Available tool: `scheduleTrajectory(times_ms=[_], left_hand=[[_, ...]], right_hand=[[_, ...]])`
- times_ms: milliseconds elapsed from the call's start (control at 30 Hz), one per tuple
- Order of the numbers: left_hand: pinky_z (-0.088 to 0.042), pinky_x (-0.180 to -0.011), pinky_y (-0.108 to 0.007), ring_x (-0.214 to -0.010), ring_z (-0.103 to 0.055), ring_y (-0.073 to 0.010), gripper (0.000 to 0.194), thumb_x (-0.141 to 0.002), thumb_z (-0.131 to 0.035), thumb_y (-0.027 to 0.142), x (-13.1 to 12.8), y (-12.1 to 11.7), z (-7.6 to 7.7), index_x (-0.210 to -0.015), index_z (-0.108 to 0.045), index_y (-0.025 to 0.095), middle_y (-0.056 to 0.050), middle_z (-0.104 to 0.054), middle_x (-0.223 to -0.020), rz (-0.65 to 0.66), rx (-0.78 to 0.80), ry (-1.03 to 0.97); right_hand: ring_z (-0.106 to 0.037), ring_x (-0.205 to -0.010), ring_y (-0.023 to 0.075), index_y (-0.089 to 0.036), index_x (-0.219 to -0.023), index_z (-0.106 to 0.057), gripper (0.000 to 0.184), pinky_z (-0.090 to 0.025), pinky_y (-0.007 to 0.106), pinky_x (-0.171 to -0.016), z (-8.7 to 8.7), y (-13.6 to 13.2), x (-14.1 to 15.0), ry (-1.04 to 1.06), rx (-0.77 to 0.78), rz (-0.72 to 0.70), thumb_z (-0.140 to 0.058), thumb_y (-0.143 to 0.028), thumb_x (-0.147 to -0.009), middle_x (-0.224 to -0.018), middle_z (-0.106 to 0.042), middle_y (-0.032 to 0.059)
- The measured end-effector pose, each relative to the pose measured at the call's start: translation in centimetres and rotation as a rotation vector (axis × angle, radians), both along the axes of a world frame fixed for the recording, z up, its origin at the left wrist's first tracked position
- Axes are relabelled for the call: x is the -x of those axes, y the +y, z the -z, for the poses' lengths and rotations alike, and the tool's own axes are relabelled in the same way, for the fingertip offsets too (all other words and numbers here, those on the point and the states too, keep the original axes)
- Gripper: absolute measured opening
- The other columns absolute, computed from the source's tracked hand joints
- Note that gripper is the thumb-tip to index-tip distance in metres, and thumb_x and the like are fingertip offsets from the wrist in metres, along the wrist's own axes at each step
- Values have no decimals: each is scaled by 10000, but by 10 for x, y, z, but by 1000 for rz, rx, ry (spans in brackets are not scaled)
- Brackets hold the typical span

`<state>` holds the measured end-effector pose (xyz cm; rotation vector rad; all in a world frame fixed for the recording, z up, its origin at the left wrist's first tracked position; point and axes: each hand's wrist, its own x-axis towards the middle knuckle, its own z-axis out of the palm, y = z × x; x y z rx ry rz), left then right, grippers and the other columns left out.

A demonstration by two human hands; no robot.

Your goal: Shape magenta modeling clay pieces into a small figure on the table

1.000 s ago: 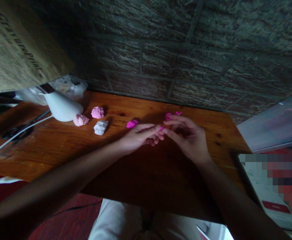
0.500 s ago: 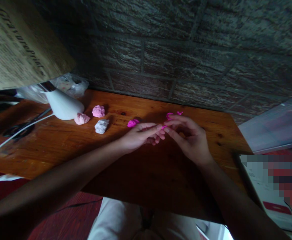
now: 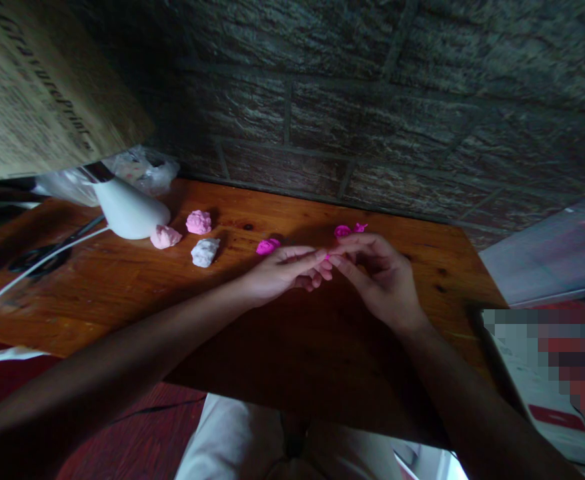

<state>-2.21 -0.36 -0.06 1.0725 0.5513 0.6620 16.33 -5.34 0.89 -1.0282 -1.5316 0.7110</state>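
My left hand [image 3: 282,272] and my right hand [image 3: 379,277] meet fingertip to fingertip over the wooden table [image 3: 122,293]. Together they pinch a tiny magenta clay bit [image 3: 327,256], mostly hidden by the fingers. A magenta clay lump [image 3: 267,246] lies just beyond my left hand. Two small magenta pieces [image 3: 348,230] sit behind my right hand. Further left lie a white clay lump [image 3: 204,253], a pink lump [image 3: 199,222] and a paler pink lump [image 3: 165,237].
A white lamp base [image 3: 127,208] with a white cable [image 3: 27,270] stands at the back left, a crumpled plastic bag [image 3: 139,168] behind it. Black scissors [image 3: 37,257] lie at the left. A stone-pattern wall [image 3: 372,120] backs the table. Papers [image 3: 547,393] lie at the right.
Both hands stay together at the table's middle. The fingers have shifted slightly around the small magenta bit; the view has drifted a little.
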Motion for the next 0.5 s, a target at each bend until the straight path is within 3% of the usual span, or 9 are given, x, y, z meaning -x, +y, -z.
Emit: scheduleTrajectory(times_ms=[167,300,433,500], left_hand=[[-420,-635,-258,-674,-586,-103,445,-775,-825,554,0,-1,0,-881,-727,133,-44,-705,-810,6,7,-9],[-431,-635,-254,-669,-593,-102,439,-777,-824,550,0,-1,1,-847,-721,129,-41,-707,-801,9,9,5],[-429,-639,-251,-675,-595,-98,415,-768,-837,536,1,0,0,-870,-740,145,-30,-711,-813,5,0,-20],[-429,-647,-243,-685,-599,-95,397,-771,-838,525,2,-1,-1,-888,-754,156,-16,-716,-818,-2,2,-24]], right_hand=[[-734,-1009,229,-275,-1086,-679,283,-581,357,-760,-6,-1,1,37,31,15,-817,-329,-844,-992,-804,32],[-751,-935,221,-273,-1087,-679,281,-590,377,-802,-6,-1,1,51,32,10,-819,-314,-847,-927,-813,20],[-748,-945,213,-287,-1206,-649,429,-597,378,-844,-6,-1,0,111,111,-36,-840,-342,-826,-1050,-808,30],[-745,-953,186,-296,-1210,-654,408,-583,353,-896,-8,-1,-1,151,140,-53,-826,-334,-841,-1027,-807,11]])
